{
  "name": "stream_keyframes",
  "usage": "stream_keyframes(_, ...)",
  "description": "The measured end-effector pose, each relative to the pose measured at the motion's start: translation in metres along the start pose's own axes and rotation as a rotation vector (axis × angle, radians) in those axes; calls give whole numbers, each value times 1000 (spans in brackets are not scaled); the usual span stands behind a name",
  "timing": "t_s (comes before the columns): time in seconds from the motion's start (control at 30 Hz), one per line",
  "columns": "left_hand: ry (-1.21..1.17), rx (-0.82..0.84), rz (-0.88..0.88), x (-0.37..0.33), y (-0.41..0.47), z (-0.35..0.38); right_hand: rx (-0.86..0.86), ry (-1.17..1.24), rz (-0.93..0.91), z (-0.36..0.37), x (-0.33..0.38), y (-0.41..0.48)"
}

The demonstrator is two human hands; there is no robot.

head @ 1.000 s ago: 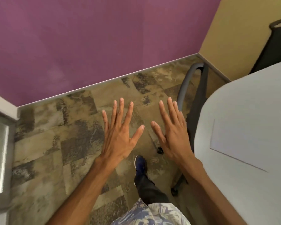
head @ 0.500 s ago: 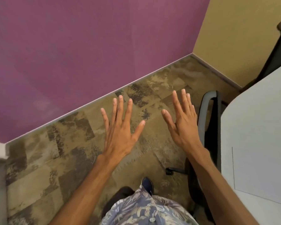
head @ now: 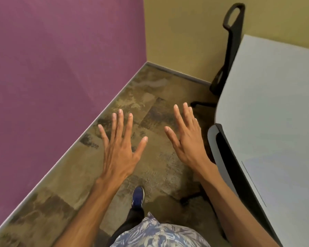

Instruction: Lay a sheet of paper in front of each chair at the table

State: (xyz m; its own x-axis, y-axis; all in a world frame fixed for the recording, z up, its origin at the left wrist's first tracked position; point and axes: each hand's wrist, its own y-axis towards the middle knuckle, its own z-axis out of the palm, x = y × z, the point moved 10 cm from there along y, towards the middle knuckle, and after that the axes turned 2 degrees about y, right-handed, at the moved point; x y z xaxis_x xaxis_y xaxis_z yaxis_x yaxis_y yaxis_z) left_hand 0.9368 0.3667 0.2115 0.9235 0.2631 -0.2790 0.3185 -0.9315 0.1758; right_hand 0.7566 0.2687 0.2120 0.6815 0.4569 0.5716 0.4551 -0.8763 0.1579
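My left hand (head: 119, 150) and right hand (head: 187, 139) are spread wide and empty; one paper (head: 282, 177) lies on the surface (head: 268, 97) by a chair (head: 214, 148).

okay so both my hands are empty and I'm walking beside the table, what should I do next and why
Probably keep walking toward the far chair at the table corner. A sheet of paper already lies by the near chair, but no sheet shows by the far one. Your left hand and right hand hold nothing, so you would likely need another sheet first.
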Motion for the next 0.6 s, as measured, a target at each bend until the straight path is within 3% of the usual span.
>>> stream_keyframes(0.33,-72,60,275,5,138,19,-169,-103,295,-3,-22,71)
stream_keyframes(0.6,-133,101,462,-49,236,55,-274,-164,465,-16,-80,124)
